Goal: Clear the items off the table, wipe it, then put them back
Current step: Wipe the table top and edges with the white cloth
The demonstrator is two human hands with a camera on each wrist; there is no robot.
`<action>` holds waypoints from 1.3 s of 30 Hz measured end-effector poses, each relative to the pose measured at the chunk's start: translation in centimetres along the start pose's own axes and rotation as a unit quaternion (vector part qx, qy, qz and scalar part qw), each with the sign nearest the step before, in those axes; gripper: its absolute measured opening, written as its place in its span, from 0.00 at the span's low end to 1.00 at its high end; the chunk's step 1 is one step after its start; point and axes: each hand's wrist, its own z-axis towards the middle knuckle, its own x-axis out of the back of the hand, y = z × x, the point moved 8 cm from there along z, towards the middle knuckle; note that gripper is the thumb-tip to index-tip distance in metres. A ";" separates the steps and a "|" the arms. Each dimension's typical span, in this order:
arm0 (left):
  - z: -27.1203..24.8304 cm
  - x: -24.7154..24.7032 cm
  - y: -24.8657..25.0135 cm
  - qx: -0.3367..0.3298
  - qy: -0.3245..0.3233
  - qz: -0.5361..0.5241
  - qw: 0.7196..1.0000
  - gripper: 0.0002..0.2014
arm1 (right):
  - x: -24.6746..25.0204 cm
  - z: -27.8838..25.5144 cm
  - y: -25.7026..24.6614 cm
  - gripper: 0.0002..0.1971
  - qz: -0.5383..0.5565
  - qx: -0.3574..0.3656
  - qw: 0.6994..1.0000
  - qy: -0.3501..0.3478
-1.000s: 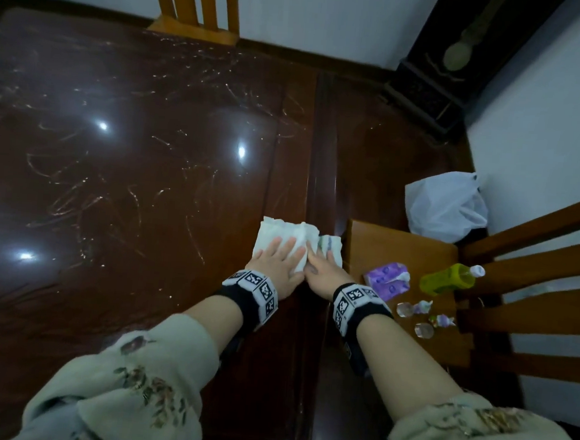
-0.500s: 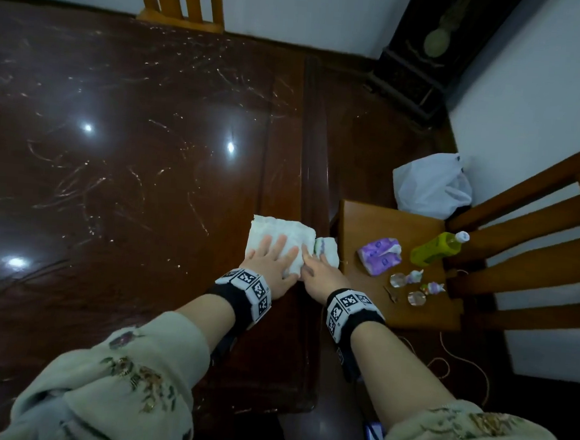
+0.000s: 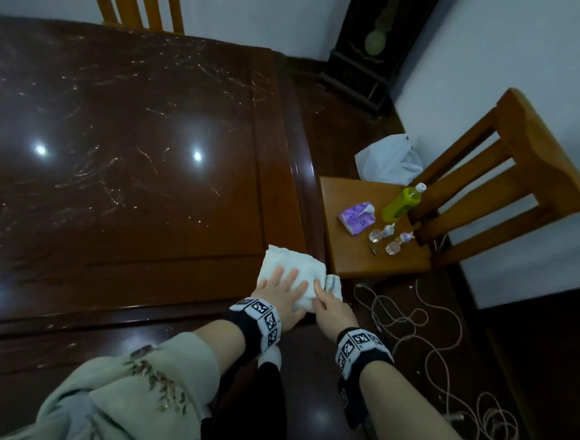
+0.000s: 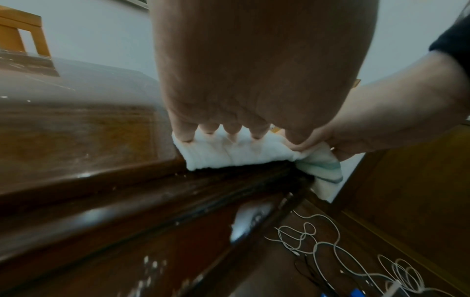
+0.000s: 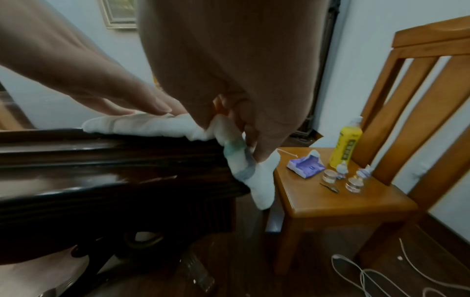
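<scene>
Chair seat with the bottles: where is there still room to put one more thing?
On the chair seat, the front strip nearest the cloth is bare, and the back corner behind the purple tissue pack. It is crowded by the backrest: green bottle and two small glass bottles.

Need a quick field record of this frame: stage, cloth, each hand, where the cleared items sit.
stage: wiping, items not yet back
cloth: white, folded, on the table at its near right corner; one end hangs over the edge
left hand: flat on the cloth, fingers straight, pressing
right hand: at the corner, pinching the cloth's hanging end
chair: beside the table, holds the cleared items
items on seat: green bottle, upright; purple tissue pack; two small glass bottles
floor: white plastic bag, loose cables
</scene>
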 end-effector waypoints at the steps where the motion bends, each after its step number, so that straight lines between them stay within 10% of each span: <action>1: -0.5 -0.6 0.3 -0.002 -0.005 0.004 1.000 0.31 | -0.6 -0.8 0.3 0.24 0.013 -0.004 1.000 0.007; 16: -5.1 -1.9 -2.9 0.041 0.046 -0.046 0.997 0.31 | -4.5 -3.7 -3.9 0.30 -0.031 0.061 0.995 0.071; 28: -11.1 -2.6 -15.1 0.144 0.069 -0.080 0.984 0.29 | -11.2 -3.5 -16.4 0.30 -0.161 0.208 0.965 0.020; 39: -9.8 -2.8 -13.0 0.104 0.081 -0.038 0.991 0.29 | -9.6 -2.9 -12.4 0.31 -0.185 0.172 0.967 0.026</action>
